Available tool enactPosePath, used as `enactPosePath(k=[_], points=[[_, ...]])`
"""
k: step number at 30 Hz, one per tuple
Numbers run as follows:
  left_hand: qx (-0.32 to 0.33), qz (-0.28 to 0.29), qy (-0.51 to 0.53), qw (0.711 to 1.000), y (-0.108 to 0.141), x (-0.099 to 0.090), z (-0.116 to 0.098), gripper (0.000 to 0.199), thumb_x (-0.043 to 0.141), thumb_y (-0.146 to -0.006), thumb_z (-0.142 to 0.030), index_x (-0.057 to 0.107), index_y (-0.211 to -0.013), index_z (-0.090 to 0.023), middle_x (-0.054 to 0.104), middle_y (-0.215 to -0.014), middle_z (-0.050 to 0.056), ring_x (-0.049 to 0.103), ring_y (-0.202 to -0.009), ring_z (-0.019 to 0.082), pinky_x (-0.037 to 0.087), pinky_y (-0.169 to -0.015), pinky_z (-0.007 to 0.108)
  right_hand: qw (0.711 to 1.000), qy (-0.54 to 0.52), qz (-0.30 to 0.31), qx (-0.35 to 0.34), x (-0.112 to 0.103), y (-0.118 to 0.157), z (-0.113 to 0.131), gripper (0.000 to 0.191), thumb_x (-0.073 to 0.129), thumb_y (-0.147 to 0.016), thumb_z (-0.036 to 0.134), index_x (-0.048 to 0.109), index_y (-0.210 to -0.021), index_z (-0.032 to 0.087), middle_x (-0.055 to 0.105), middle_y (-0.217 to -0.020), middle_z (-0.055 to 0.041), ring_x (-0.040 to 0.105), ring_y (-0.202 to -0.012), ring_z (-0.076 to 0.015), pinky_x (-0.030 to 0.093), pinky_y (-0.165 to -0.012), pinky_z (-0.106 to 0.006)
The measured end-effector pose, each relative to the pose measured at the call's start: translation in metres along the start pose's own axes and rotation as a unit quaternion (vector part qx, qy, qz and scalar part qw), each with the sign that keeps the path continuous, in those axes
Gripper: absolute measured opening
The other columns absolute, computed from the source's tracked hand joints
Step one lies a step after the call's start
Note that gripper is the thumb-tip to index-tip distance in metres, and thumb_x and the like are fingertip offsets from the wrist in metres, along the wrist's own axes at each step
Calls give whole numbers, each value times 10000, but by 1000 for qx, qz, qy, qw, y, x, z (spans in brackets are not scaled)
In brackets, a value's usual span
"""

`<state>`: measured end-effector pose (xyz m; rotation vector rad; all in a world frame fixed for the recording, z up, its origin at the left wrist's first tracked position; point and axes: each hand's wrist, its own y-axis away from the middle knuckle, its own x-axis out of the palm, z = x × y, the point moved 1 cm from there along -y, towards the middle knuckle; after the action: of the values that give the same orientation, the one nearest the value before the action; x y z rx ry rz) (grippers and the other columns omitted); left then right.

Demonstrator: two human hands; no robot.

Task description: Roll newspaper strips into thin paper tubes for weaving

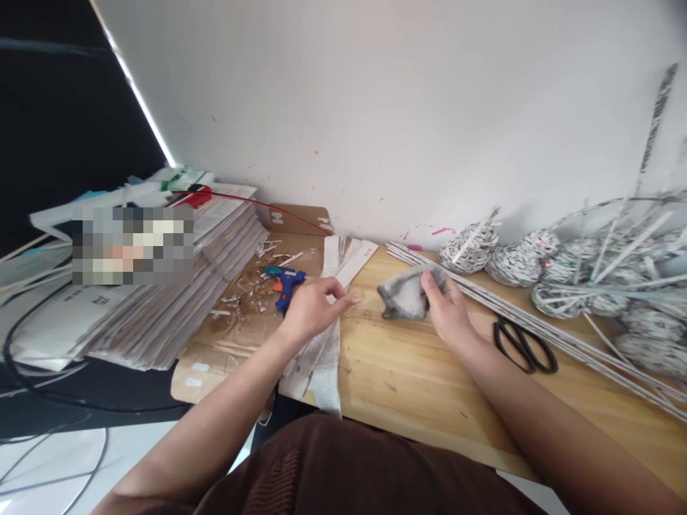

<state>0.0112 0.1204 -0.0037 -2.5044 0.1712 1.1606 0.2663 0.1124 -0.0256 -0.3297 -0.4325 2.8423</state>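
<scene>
In my right hand (448, 307) is a crumpled grey cloth (406, 295) with a darker edge, pinched between thumb and fingers just above the wooden table. My left hand (316, 309) is over strips of printed paper (327, 357), its thumb and index finger drawn together. Whether anything thin is between those fingertips is too blurred to tell. Just beyond the left hand lies a blue glue gun (290, 287) with an orange trigger, on brown cardboard (236, 340) strewn with scraps.
Black-handled scissors (523, 345) lie by my right forearm. Long rolled paper sticks (483, 295) run diagonally along the wooden table (397, 386). Woven paper shapes (515, 263) stand against the wall at right. A tall stack of paper (177, 307) and a black cable (107, 406) are at left.
</scene>
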Motion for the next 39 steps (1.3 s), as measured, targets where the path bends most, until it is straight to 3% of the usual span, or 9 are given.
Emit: enactPosePath(k=[2, 6, 10, 16, 19, 22, 26, 33, 39], points=[[-39, -11, -64, 997, -3, -7, 18, 280, 673, -777, -471, 649, -840, -200, 690, -841, 47, 602, -813, 214, 419, -753, 303, 993, 102, 30, -51, -4, -4, -4, 335, 526, -880, 542, 575, -926, 214, 640, -930, -80, 583, -872, -234, 466, -800, -362], [-93, 24, -134, 986, -2, -7, 34, 372, 741, -712, -431, 646, -974, -185, 692, -858, 78, 634, -825, 247, 429, -717, 316, 929, 321, 46, -181, -5, -2, -12, 407, 633, -812, 484, 573, -1057, 164, 625, -1050, -163, 556, -1015, -323, 431, -908, -481], [-133, 44, -125, 982, -2, -6, 32, 320, 741, -703, -440, 655, -900, -203, 689, -785, 51, 637, -745, 234, 419, -673, 307, 911, 332, 64, -237, -2, 2, -14, 400, 598, -861, 379, 527, -1194, 168, 596, -1174, -170, 546, -1099, -312, 440, -950, -468], [-155, 11, -15, 988, -3, -15, 35, 290, 715, -720, -409, 654, -916, -204, 675, -723, 10, 620, -689, 190, 421, -662, 278, 909, 295, 58, -288, -4, 6, 10, 322, 612, -857, 311, 606, -1155, 190, 617, -1155, -157, 547, -1110, -311, 425, -975, -497], [-157, 18, -4, 987, 0, -20, 38, 336, 704, -718, -406, 658, -987, -209, 665, -708, 1, 626, -686, 194, 428, -670, 284, 899, 224, 212, -311, 10, 23, 25, 257, 585, -888, 314, 658, -1123, 237, 693, -1031, -102, 606, -1004, -263, 464, -923, -450], [-153, 32, 13, 988, 5, -24, 39, 408, 696, -718, -431, 649, -1060, -215, 670, -725, 5, 644, -717, 206, 443, -697, 294, 842, 187, 389, -324, 35, 51, 36, 419, 552, -915, 391, 580, -1300, 228, 630, -1267, -105, 567, -1145, -245, 416, -1005, -429], [-145, 20, -4, 989, 12, -30, 42, 404, 689, -723, -420, 654, -1074, -222, 681, -753, 11, 644, -734, 207, 450, -709, 293, 789, 221, 458, -346, 65, 76, 42, 490, 516, -917, 507, 587, -1296, 205, 604, -1316, -102, 483, -1234, -278, 372, -1023, -452], [-134, -13, -10, 991, 27, -36, 47, 330, 639, -779, -404, 659, -1056, -226, 717, -806, 21, 646, -714, 205, 455, -704, 295, 818, 234, 422, -313, 81, 78, 49, 308, 553, -919, 399, 674, -1135, 216, 684, -1158, -82, 571, -1082, -241, 408, -950, -404], [-116, -15, 44, 992, 35, -30, 52, 387, 651, -772, -451, 646, -1088, -228, 713, -803, 15, 636, -679, 185, 462, -679, 281, 924, 167, 286, -190, 82, 40, 51, 220, 525, -930, 311, 708, -992, 208, 733, -983, -74, 650, -899, -203, 476, -836, -351]])
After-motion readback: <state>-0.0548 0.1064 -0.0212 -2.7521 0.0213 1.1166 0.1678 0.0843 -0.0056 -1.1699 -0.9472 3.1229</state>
